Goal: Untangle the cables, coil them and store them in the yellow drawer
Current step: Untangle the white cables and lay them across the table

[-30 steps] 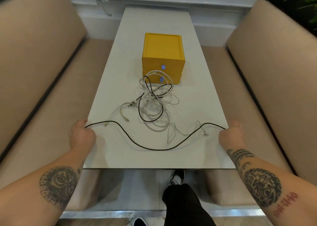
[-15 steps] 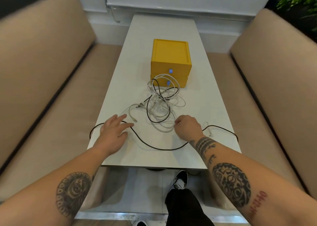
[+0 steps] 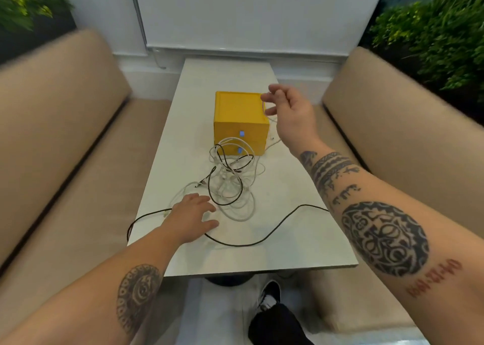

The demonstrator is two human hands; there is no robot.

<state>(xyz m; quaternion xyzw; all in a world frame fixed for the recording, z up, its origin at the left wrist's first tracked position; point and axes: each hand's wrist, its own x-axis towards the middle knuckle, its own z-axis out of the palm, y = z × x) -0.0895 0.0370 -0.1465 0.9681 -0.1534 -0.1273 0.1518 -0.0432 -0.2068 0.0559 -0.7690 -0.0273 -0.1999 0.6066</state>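
Note:
A yellow two-drawer box stands mid-table, both drawers closed. In front of it lies a tangle of white cables mixed with a black cable that loops across the near part of the table and over its left edge. My left hand lies flat on the table with fingers spread, pressing on the black cable beside the tangle. My right hand is raised beside the box's top right corner, pinching a thin white cable that hangs from the fingers down to the table.
The white table is narrow, with beige bench seats on the left and right. A white wall and green plants are behind. My leg and shoe show below the table's near edge.
My right hand has risen from the near side of the tangle to beside the box, lifting a white cable end. My left hand stayed near the tangle. The camera tilted up.

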